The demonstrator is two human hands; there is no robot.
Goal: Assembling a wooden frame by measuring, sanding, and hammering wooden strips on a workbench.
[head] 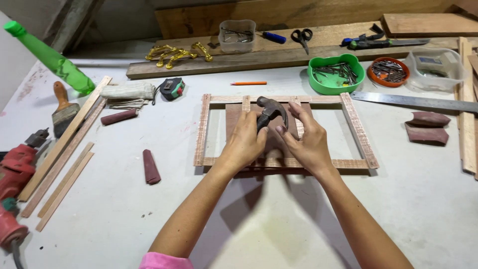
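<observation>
Both hands are meeting over the middle of the wooden frame (286, 130) lying flat on the white table (124, 199). The left hand (246, 142) is gripping the hammer (271, 112), fingers curled tight round it just under the head; the handle is disappearing behind the palm, so how long it is cannot be made out. The right hand (308, 142) is resting beside it on a thin upright slat of the frame, fingers narrow and lightly bent, fingertips touching the slat near the hammer head. Whether a nail is being pinched there is too small to tell.

A dark brown board (236, 117) is lying under the frame's centre, mostly covered by the hands.

Behind the frame, a green bowl (333, 82) and an orange dish (388, 74) are holding nails, with an orange pencil (248, 83) to their left. A steel ruler (413, 102) is running off past the frame's right end, its far end cut off by the picture edge. Left of the frame, a tape measure (173, 88) is sitting, and far left a red drill (15, 174) is showing only partly.
</observation>
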